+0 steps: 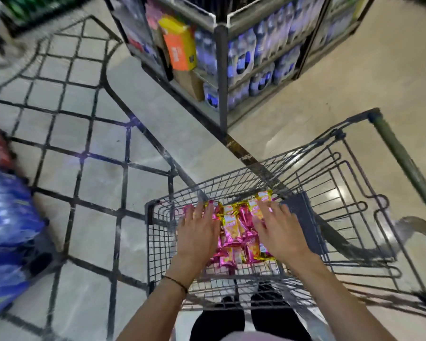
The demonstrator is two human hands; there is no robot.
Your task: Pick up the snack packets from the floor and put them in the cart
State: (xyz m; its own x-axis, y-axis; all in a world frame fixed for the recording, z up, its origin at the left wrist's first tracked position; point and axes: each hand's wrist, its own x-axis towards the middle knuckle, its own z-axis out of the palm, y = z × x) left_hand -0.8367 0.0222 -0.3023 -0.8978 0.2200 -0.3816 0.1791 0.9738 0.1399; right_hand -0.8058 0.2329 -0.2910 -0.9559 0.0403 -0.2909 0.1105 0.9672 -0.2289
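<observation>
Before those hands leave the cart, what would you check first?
1. Snack packets inside the cart: ok, the pink and gold pile lies on its wire bottom.
2. Left hand holding nothing: ok, fingers straight, resting on the pile.
3. Right hand holding nothing: ok, fingers spread flat on the pile.
4. No packets left on the floor: cannot tell; none shows, but the left edge of the view is blurred.
5. Pile steady without the hands: cannot tell.

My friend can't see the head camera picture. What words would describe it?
The left hand and right hand lie flat on a pile of pink and gold snack packets inside a wire cart. Shelves of blue bottles stand ahead.
</observation>
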